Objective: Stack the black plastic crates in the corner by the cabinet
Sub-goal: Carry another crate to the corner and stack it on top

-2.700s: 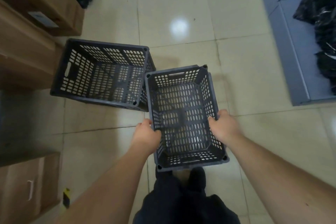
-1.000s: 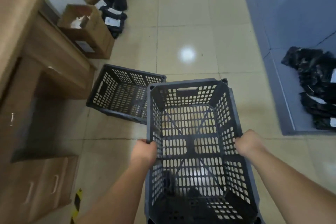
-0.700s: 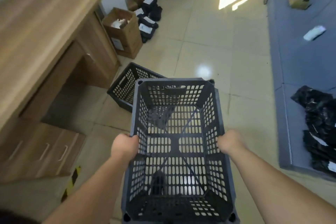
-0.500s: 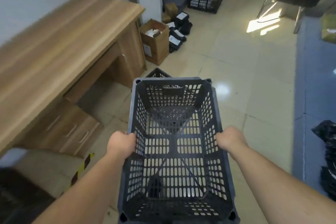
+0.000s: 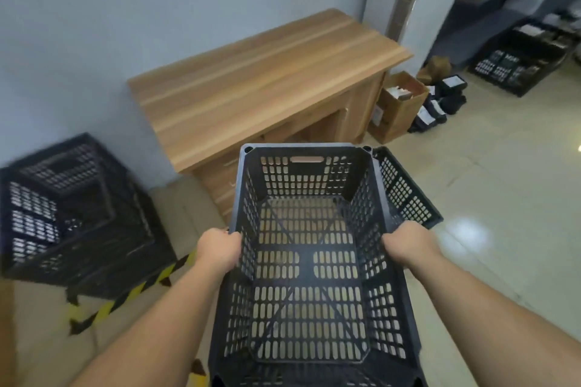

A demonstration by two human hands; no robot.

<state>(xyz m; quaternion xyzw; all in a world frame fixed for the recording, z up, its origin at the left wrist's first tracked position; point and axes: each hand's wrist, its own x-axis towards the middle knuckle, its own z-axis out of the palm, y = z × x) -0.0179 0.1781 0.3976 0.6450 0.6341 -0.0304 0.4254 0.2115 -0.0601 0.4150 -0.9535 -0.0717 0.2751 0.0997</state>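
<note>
A: What's changed?
B: The view has swung up to the wooden desk (image 5: 264,72) and the stacked crates (image 5: 72,217) in the corner, left.
A: And the carried crate (image 5: 309,261)?
B: Lifted; left hand (image 5: 218,250) and right hand (image 5: 408,245) each grip 1 side rim. 1 more crate (image 5: 405,192) waits behind.

No readable text anywhere. White labels on black packages (image 5: 438,104) at right, on cardboard box (image 5: 396,107) side: too small, blurred.
</note>
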